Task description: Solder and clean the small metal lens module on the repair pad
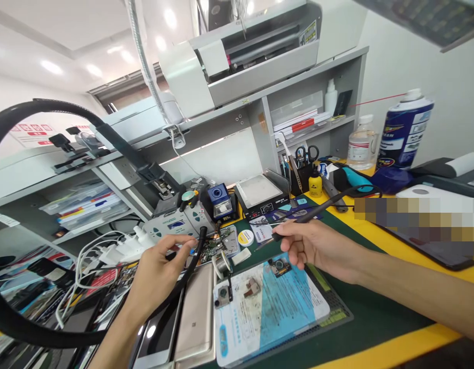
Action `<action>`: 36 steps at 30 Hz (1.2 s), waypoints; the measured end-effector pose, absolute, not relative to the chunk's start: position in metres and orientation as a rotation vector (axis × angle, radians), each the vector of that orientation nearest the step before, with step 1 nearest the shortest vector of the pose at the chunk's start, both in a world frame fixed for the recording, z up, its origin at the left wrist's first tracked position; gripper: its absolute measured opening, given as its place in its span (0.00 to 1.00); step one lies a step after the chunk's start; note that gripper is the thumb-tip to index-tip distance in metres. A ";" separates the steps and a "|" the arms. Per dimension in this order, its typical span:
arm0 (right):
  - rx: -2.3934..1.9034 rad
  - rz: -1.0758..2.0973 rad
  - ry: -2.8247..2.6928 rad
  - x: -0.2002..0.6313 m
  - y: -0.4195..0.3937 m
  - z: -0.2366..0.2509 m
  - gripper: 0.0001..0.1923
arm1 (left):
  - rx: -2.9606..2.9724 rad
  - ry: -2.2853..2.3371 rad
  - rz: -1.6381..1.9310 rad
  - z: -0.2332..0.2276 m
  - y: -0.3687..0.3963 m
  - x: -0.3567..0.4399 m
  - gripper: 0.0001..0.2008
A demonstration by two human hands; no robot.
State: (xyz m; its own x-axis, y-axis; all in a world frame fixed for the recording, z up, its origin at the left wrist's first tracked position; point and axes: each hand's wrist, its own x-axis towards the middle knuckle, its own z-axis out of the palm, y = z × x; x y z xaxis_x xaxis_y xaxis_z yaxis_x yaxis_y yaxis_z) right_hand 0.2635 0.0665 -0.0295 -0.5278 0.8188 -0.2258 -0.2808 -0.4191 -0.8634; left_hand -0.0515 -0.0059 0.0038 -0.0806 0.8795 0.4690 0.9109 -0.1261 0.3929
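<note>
My left hand [162, 266] is closed in a pinch, thumb and forefinger together beside the tip of a black flexible tube [201, 238]. Whatever sits between those fingertips, if anything, is too small to make out. In my right hand [314, 246] is a soldering iron [312, 211] with a black cable, its thin tip pointing down and left above the mat. Below the hands lies a white and blue work pad [260, 328]. Small camera modules [279, 265] and a brown part [252, 288] rest on it. A spool of wire [221, 265] stands at its upper left corner.
Phones, one with a gold back [194, 312], lie left of the pad. Behind are circuit boards [217, 243], a soldering station [179, 223], a hot plate [260, 195] and a yellow bottle [315, 184]. A spray can [404, 130] stands at the right. The black tube loops across the left.
</note>
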 end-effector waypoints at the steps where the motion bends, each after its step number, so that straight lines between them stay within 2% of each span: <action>1: -0.859 1.997 -1.052 0.263 0.067 -0.029 0.11 | -2.061 -2.059 -1.050 0.006 -0.003 -0.049 0.17; 10: -0.868 1.968 -1.059 0.262 0.069 -0.030 0.10 | -2.101 -2.081 -1.460 0.014 0.005 -0.024 0.17; 14: -0.853 1.933 -1.061 0.263 0.068 -0.030 0.07 | -2.304 -2.077 -1.412 0.005 -0.003 -0.007 0.14; 20: -0.761 1.809 -1.143 0.258 0.061 -0.030 0.14 | -2.454 -1.968 -1.326 -0.019 -0.011 0.027 0.10; 28: -0.737 1.512 -1.554 0.241 0.051 -0.031 0.23 | -2.494 -1.787 -1.313 -0.033 -0.011 0.036 0.07; 32: -0.748 1.454 -1.664 0.233 0.045 -0.026 0.23 | -2.525 -1.734 -1.271 -0.034 -0.015 0.036 0.06; 36: -0.776 1.427 -1.692 0.228 0.045 -0.017 0.19 | -2.533 -1.698 -1.271 -0.033 -0.017 0.036 0.06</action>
State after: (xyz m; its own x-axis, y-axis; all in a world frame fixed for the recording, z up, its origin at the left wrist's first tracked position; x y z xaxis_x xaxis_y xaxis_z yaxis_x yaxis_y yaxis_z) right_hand 0.2283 0.0446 -0.0175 -0.5135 0.8404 0.1732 -0.0291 0.1846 -0.9824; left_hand 0.0360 -0.0173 -0.0327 0.1812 0.8452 0.5027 0.7209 -0.4619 0.5167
